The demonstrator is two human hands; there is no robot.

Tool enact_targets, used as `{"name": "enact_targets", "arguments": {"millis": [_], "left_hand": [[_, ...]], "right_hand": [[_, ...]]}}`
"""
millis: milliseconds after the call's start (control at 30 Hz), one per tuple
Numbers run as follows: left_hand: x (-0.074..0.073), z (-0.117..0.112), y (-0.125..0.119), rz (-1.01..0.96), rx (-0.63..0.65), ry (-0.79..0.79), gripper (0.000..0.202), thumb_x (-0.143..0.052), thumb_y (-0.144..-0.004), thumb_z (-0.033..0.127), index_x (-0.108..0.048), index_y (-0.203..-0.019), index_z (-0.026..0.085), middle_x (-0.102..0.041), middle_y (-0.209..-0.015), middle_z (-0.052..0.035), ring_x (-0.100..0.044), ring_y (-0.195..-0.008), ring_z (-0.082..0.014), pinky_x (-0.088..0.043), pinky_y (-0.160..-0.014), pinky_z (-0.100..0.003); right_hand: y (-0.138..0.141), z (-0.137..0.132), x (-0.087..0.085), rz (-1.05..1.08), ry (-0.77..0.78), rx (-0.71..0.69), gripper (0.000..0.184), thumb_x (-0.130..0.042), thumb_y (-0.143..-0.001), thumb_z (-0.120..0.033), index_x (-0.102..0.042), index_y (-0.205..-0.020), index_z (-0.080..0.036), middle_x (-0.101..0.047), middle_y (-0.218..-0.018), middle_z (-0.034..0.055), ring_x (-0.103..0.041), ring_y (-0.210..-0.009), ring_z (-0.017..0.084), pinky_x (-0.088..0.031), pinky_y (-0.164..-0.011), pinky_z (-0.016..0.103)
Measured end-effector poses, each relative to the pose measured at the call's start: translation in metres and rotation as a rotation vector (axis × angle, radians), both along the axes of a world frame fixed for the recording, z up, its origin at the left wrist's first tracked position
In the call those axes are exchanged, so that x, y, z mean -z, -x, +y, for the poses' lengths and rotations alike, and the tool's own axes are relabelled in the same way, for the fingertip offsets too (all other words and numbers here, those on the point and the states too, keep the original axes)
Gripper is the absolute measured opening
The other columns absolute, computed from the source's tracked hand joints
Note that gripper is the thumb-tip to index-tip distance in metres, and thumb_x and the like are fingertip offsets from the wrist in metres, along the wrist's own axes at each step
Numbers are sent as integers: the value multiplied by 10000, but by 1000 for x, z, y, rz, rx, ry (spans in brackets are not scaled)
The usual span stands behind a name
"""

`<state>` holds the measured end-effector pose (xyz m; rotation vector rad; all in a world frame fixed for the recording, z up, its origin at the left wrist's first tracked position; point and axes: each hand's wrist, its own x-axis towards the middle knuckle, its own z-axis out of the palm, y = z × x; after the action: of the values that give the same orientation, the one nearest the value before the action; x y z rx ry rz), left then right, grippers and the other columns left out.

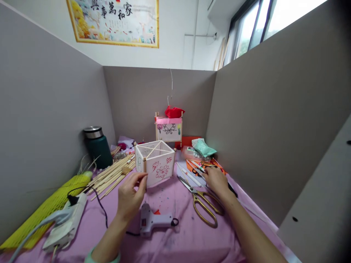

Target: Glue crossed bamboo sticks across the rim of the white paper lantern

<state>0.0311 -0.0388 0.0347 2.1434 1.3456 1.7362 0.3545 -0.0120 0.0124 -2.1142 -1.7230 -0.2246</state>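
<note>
A box-shaped lantern (160, 171) of white paper on thin sticks, with red flower drawings, stands on the pink cloth. My left hand (131, 193) pinches the lower end of its near corner stick between thumb and finger. To the right, my right hand (216, 180) reaches down among pens (196, 179) and slim tools, its fingers curled together. What those fingers hold is hidden. Gold-handled scissors (204, 204) lie beside my right forearm, blades pointing at the lantern. Below my left hand rests a white glue gun (156, 221), its cable running left.
Wooden sticks (112, 177) lie left of the lantern, near a green bottle (98, 148). A power strip (65, 223) and yellow netting (49, 208) sit at front left. Behind hangs another decorated lantern (169, 130). A turquoise packet (203, 147) is back right; grey panels (161, 87) enclose the table.
</note>
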Motion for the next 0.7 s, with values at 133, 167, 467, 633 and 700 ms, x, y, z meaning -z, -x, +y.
{"name": "enact_targets", "arguments": {"millis": [133,167,467,633,700], "left_hand": [[8,-10,-1,1,4,53,173,-542,-844,326,-661,-885,208,-680,-830,-7,-602,-634,-114,-486,-578,-218],[10,-12,-2,4,12,67,181,-536,-846,332,-661,-885,208,-679,-825,-10,-604,-639,-117,-487,-582,-220],[32,-26,2,11,61,146,180,-537,-855,345,-652,-900,214,-669,-825,-10,-602,-661,-128,-484,-615,-229],[41,-31,9,17,41,178,187,-526,-860,351,-655,-891,219,-674,-814,-3,-612,-653,-128,-492,-634,-233],[44,-33,12,21,48,191,195,-518,-862,351,-660,-889,220,-682,-818,-5,-622,-666,-134,-499,-646,-238]], "right_hand": [[-17,-7,14,-101,94,40,217,-588,-804,-281,-684,-907,-116,-635,-975,175,-548,-974,309,-403,-777,367],[-17,-7,16,-119,104,44,227,-592,-804,-290,-681,-919,-115,-629,-989,178,-540,-988,313,-401,-786,370],[-4,2,11,-149,213,83,256,-431,-915,-164,-604,-1083,-79,-615,-1066,178,-554,-1044,281,-415,-859,430],[11,16,5,-60,415,16,268,-513,-920,-351,-592,-1071,-144,-635,-1018,59,-616,-898,183,-506,-793,388],[16,21,5,-35,478,-8,260,-535,-909,-349,-600,-1051,-141,-628,-1041,62,-614,-907,180,-515,-789,382]]}}
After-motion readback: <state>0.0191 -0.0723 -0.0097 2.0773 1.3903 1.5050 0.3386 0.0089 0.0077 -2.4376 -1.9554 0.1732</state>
